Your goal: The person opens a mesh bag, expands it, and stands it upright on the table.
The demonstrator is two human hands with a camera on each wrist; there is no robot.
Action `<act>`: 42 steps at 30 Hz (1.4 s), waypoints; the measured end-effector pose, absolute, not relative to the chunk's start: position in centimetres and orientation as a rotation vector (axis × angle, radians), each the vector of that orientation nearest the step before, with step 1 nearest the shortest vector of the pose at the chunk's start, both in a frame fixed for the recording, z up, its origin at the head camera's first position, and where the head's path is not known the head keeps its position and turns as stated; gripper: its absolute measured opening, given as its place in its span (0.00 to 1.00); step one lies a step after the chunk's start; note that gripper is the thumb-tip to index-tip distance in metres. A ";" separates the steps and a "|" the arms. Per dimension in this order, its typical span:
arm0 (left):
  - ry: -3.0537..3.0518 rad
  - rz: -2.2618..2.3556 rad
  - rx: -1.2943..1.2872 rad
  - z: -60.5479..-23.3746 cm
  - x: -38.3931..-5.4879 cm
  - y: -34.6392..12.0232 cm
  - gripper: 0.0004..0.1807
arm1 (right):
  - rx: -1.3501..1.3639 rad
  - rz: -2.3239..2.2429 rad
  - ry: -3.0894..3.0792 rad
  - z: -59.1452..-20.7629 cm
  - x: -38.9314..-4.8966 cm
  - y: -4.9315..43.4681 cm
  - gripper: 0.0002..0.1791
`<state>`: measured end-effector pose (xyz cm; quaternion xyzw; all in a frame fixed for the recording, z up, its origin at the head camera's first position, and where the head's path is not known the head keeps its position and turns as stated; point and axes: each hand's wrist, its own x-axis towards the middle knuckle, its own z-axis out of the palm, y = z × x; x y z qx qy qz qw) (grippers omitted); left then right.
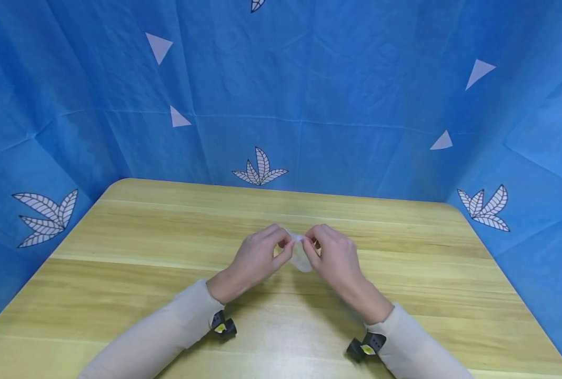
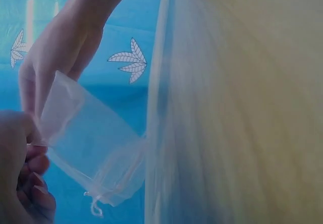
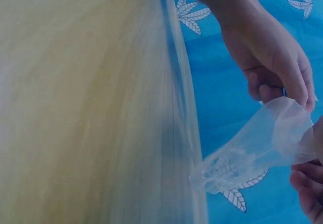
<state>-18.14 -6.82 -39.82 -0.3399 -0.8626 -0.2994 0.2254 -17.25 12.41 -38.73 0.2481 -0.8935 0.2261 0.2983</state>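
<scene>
A small, sheer white drawstring pouch hangs between my two hands, just above the table. My left hand pinches one side of its upper edge between thumb and fingers. On the opposite side my right hand pinches the edge in the same way. In the left wrist view the pouch hangs with its gathered drawstring end low and a short cord loop dangling. The right wrist view shows the see-through pouch slanting down from the fingers, and nothing can be made out inside it.
The wooden table spreads around both arms, with rounded far corners. A blue cloth printed with white leaves and triangles hangs behind it and along both sides. A small black camera is strapped at the left wrist, another at the right.
</scene>
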 end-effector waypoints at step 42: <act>-2.350 -0.676 -0.855 -39.8 -17.9 -6.6 0.02 | 0.683 0.548 -2.389 -38.7 -16.6 11.7 0.07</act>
